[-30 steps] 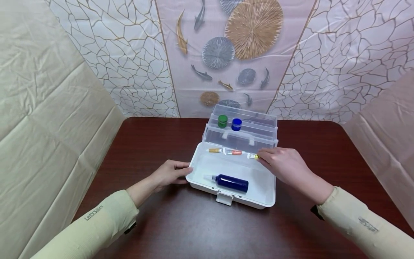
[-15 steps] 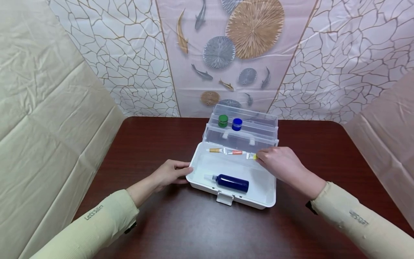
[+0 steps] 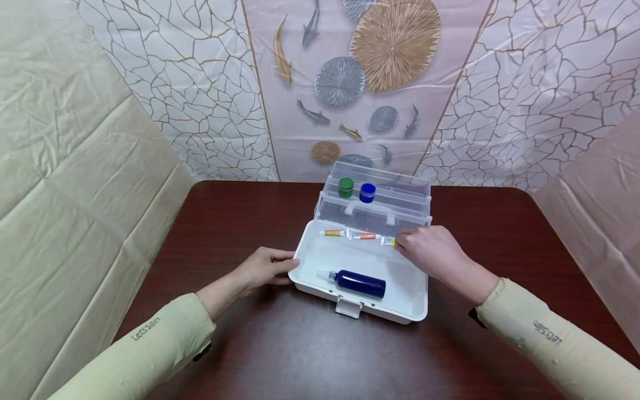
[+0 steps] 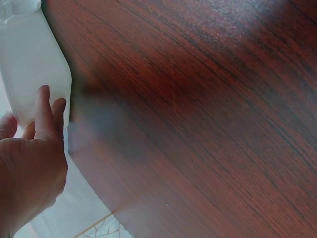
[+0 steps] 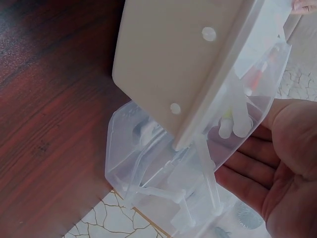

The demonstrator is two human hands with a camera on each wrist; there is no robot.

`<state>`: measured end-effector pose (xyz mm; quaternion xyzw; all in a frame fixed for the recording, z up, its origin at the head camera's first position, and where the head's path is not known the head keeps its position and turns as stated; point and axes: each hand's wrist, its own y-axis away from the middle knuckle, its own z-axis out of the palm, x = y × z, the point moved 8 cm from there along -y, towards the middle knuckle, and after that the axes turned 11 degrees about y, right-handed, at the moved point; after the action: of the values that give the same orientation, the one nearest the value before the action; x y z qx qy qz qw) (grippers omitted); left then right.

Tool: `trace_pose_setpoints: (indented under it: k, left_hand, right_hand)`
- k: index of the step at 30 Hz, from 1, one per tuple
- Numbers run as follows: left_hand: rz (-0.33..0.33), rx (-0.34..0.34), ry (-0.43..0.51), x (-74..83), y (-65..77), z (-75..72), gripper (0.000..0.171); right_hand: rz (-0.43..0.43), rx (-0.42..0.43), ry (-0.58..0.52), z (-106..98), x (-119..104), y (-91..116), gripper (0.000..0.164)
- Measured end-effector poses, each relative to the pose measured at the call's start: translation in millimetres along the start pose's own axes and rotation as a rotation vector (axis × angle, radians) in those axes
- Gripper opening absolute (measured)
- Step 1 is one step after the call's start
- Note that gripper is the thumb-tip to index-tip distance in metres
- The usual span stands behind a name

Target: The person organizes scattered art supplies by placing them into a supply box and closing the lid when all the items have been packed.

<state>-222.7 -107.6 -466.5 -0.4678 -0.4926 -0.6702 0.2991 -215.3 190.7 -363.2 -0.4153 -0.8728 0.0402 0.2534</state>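
Observation:
A white plastic storage box (image 3: 320,256) stands open on the table, its clear tiered trays (image 3: 367,218) raised at the back. At the box's left corner my left hand (image 3: 264,268) holds the wall, thumb over the rim and fingers along the outside. My right hand (image 3: 432,251) is over the back right of the box, pinching the end of a small yellow paint tube (image 3: 388,241); the fingertips hide part of it. Left of that tube lie a red-orange paint tube (image 3: 363,235) and an ochre one (image 3: 334,233). A dark blue bottle (image 3: 360,282) with a nozzle lies near the front.
A green-lidded jar (image 3: 345,188) and a blue jar (image 3: 367,193) stand in the clear upper tray. The white latch (image 3: 348,307) hangs at the box's front. Patterned cloth (image 3: 340,128) rises behind the dark wooden table (image 3: 240,216).
My right hand and forearm have shifted slightly left, with the yellow paint tube still at the fingertips. The left hand keeps its place on the box.

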Motion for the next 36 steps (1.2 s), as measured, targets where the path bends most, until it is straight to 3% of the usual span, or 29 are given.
trace_pose_setpoints:
  k: [12,18,21,30,36]
  left_hand:
    - [0.002,0.007,-0.004,-1.5,0.0,0.0,0.042]
    - [0.001,0.005,-0.002,-0.5,0.0,0.7,0.042]
    - [0.001,0.003,-0.002,0.7,0.6,0.7,0.043]
    - [-0.006,-0.003,0.008,1.0,-0.3,0.5,0.045]
    - [-0.03,-0.01,-0.001,4.9,-1.3,-0.9,0.046]
  right_hand:
    - [-0.002,-0.001,-0.04,0,2,0,0.021]
    - [0.031,-0.008,-0.083,-10,4,4,0.016]
    - [0.051,-0.003,-0.103,-17,6,6,0.021]
    - [0.092,0.1,-0.177,-40,20,22,0.023]
    - [0.148,0.124,-0.201,-46,37,33,0.022]
